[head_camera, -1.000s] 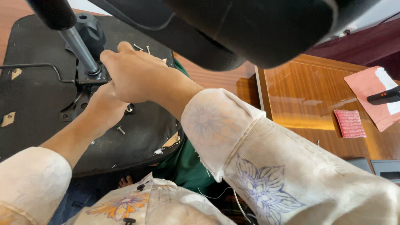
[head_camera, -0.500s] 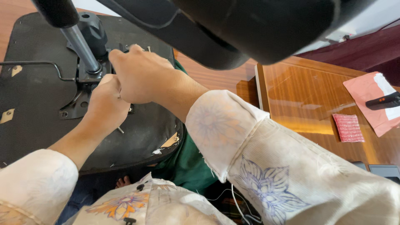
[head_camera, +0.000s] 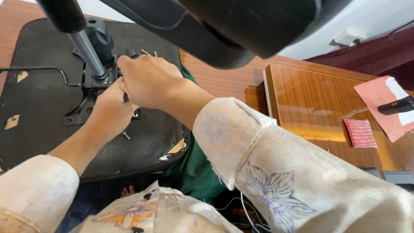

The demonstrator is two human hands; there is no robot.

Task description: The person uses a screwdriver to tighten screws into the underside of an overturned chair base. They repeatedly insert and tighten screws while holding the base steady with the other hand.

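The right hand (head_camera: 148, 82) covers the left hand's fingers; whatever they grip on the black upturned chair seat (head_camera: 39, 108) stays hidden, upper left of frame.

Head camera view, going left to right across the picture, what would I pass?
Upturned black chair seat → metal gas-lift column → left hand → right hand → glossy wooden table → small red textured pad → pink sheet with a dark remote lying on it.
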